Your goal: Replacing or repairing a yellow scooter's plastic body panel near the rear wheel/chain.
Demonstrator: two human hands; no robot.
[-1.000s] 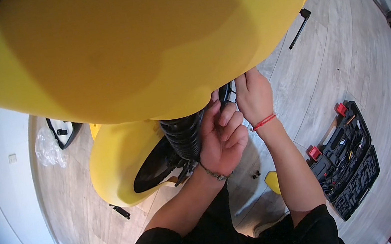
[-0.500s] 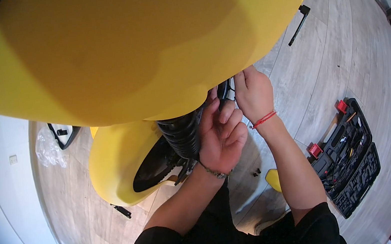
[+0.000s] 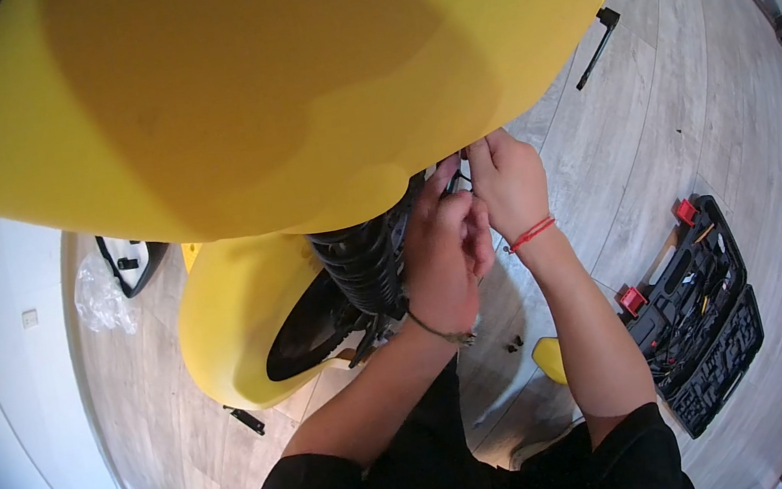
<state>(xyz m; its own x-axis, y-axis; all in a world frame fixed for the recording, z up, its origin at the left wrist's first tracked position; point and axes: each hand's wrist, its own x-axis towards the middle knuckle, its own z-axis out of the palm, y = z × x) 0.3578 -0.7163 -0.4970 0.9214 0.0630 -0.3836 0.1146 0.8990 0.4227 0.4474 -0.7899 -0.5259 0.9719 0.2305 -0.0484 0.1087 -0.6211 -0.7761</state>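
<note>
A large smooth yellow body panel (image 3: 287, 88) covers the upper view. Under its lower edge, beside a black ribbed shock absorber (image 3: 359, 269), my left hand (image 3: 443, 257) is closed, with its fingers curled and their tips raised toward a thin black cable (image 3: 463, 177). My right hand (image 3: 511, 184) meets it from the right, thumb and fingers pinched at the same cable; the panel's edge hides the fingertips in part. Below the shock absorber sits a yellow fender (image 3: 228, 335) around a dark wheel (image 3: 300, 344).
An opened black tool case (image 3: 696, 320) with red latches lies on the wood-look floor at right. A black bar-shaped part (image 3: 597, 52) lies farther off. Small dark pieces (image 3: 514, 343) and a yellow piece (image 3: 549, 359) are near my feet. At left is a clear plastic bag (image 3: 99, 300).
My left hand has turned from palm up to back of the hand showing, its fingers now curled nearer my right hand. The right hand barely moved. The yellow panel shifted slightly.
</note>
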